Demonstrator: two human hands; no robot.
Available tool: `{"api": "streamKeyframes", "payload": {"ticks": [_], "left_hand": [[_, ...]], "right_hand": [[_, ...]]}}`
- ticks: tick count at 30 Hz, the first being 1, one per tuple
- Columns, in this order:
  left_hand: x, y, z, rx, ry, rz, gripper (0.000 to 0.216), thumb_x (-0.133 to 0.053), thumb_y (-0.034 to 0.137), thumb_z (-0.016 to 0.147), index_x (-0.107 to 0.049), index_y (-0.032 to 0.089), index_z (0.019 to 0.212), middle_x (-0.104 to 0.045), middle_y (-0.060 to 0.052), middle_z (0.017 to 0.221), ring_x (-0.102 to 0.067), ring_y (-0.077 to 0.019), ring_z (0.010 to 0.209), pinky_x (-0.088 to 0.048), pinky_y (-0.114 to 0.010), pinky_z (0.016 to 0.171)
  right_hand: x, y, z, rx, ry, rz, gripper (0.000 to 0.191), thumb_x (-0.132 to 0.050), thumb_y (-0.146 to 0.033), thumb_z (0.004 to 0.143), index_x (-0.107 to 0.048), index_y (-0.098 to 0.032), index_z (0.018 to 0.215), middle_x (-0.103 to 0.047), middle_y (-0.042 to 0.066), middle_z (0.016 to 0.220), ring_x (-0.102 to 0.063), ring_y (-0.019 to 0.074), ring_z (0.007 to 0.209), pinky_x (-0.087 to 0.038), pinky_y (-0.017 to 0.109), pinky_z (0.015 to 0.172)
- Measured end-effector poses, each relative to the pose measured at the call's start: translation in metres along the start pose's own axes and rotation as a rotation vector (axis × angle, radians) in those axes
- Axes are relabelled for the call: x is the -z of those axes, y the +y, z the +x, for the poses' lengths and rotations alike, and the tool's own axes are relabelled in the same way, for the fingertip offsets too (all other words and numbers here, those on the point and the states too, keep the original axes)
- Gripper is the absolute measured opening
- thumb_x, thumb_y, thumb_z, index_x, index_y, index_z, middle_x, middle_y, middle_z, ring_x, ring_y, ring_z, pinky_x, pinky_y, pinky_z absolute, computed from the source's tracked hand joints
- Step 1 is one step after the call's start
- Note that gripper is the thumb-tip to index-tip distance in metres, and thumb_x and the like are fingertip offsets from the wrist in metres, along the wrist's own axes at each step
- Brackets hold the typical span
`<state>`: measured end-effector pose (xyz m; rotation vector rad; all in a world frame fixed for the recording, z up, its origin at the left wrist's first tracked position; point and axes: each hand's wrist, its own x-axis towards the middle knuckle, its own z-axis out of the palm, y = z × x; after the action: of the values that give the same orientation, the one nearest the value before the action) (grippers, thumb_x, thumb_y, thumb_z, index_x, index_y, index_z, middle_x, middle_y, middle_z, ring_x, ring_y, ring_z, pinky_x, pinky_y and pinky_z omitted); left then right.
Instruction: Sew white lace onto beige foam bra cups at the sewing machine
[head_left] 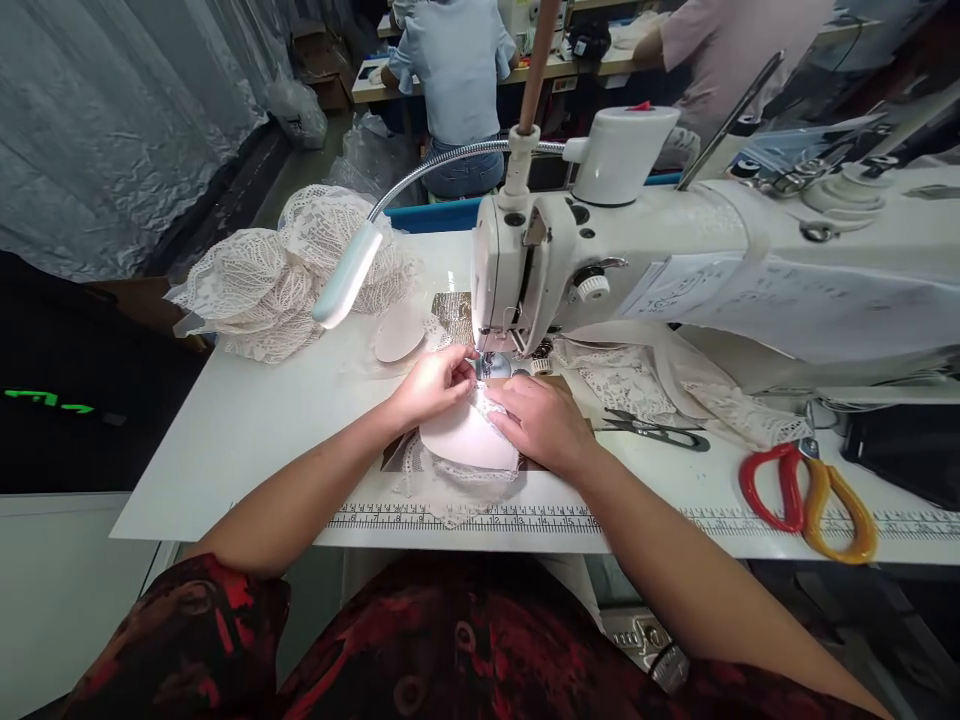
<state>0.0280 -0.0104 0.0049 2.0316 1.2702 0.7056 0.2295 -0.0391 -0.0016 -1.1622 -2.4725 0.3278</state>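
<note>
A white sewing machine (600, 270) stands on a white table (247, 430). Under its needle lies a pale foam cup (465, 440) edged with white lace (442, 480). My left hand (431, 385) pinches the lace and cup edge just left of the presser foot, fingers closed. My right hand (544, 425) lies on the cup's right side, fingers curled and pressing the fabric down close to the needle.
A heap of white lace (262, 280) sits at the table's back left, with a spare foam cup (399, 333) nearby. A gooseneck lamp (349, 275) hangs over them. Small snips (660, 432) and red-and-yellow scissors (806, 490) lie to the right. Two people work behind.
</note>
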Motion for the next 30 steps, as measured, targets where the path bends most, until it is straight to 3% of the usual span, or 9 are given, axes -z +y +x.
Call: {"api": "streamKeyframes", "payload": {"ticks": [5,8,12,24,30], "left_hand": [[0.009,0.018,-0.012,-0.151,0.136,0.352,0.019,-0.048,0.014,0.084,-0.060,0.014,0.099,-0.066,-0.007,0.088,-0.061,-0.0176,0.081,-0.052,-0.032,0.072],[0.007,0.024,-0.028,-0.297,0.014,0.505,0.024,-0.044,0.021,0.091,-0.062,0.014,0.106,-0.068,-0.009,0.094,-0.063,-0.0197,0.087,-0.054,-0.035,0.077],[-0.006,0.020,-0.034,-0.341,-0.059,0.621,0.030,-0.042,0.022,0.092,-0.063,0.009,0.110,-0.065,-0.017,0.115,-0.061,-0.0260,0.106,-0.054,-0.045,0.089],[0.004,-0.007,-0.015,-0.470,-0.109,0.543,0.039,-0.043,0.027,0.093,-0.059,0.003,0.120,-0.059,-0.020,0.125,-0.056,-0.0276,0.118,-0.050,-0.042,0.100],[0.012,-0.015,-0.003,-0.533,-0.160,0.523,0.040,-0.044,0.027,0.093,-0.057,0.004,0.123,-0.059,-0.021,0.125,-0.057,-0.0265,0.116,-0.050,-0.042,0.099]], "right_hand": [[-0.003,-0.001,0.002,-0.041,-0.070,-0.154,0.025,-0.047,-0.027,0.090,-0.069,-0.020,0.099,-0.061,0.005,0.086,-0.052,0.0177,0.080,-0.033,0.028,0.067],[-0.004,-0.002,0.002,-0.036,-0.049,-0.202,0.026,-0.044,-0.025,0.091,-0.068,-0.019,0.099,-0.061,0.004,0.082,-0.050,0.0176,0.077,-0.031,0.029,0.065],[-0.004,-0.003,0.002,-0.026,-0.047,-0.225,0.027,-0.046,-0.025,0.091,-0.066,-0.019,0.108,-0.062,0.005,0.085,-0.050,0.0185,0.078,-0.031,0.030,0.066],[-0.005,-0.004,0.008,-0.104,-0.048,-0.290,0.023,-0.043,-0.024,0.090,-0.066,-0.020,0.095,-0.063,0.005,0.081,-0.050,0.0184,0.073,-0.026,0.032,0.062],[-0.002,-0.008,0.014,-0.180,-0.099,-0.282,0.029,-0.043,-0.024,0.090,-0.067,-0.021,0.106,-0.065,0.006,0.087,-0.052,0.0189,0.072,-0.027,0.031,0.061]]}}
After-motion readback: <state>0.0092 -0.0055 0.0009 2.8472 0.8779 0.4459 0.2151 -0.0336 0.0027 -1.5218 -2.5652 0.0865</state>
